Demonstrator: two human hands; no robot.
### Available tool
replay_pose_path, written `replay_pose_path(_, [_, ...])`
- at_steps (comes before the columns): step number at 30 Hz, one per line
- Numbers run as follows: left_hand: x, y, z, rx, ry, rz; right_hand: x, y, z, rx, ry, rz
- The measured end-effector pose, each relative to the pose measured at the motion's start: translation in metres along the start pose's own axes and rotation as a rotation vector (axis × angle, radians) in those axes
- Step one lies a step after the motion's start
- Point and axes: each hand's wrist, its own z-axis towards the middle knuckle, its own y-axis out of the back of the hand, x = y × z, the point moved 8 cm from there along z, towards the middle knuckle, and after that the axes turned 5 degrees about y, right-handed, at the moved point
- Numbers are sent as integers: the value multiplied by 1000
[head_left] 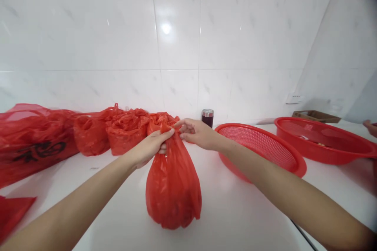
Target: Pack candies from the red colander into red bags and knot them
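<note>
A filled red plastic bag [173, 192] stands in front of me on the white table [118, 211], its upper part gathered into a narrow neck. My left hand [153, 145] is closed round that neck, thumb on top. At the bag's top, my right hand [196, 131] has its fingers bent and brought together at the plastic. Whatever lies inside the bag cannot be made out through the film.
Several filled red bags [126, 133] line the wall at left, beside a large red bag with black lettering [44, 149]. To the right are a red mesh basket [290, 154] and a red basin [330, 158]. A dark jar [207, 117] and brown tray [316, 116] stand behind; another person's hand [370, 128] shows far right.
</note>
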Motion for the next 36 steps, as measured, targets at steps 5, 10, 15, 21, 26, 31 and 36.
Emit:
replay_pose_path(5, [3,-3,0,1,-22,-66,4,-1,-12,-144,81,-19])
replay_pose_path(10, [-9,-1,-6,26,-101,72,65,-25,-44,-161,487,-409])
replay_pose_path(15, [-24,-10,-18,156,-222,393,70,-31,-53,-148,546,-360])
replay_pose_path(21, [-19,-8,-15,-56,-335,758,-26,-23,-30,-111,-55,123])
replay_pose_path(26, [-23,-10,-25,-380,-566,938,-43,-42,-35,-43,-47,234])
replay_pose_path(31, [-12,-16,-24,-244,-491,793,-34,-43,-45,-58,17,255])
replay_pose_path(36, [40,39,-23,-245,-188,663,-43,-28,-95,-127,-163,-81])
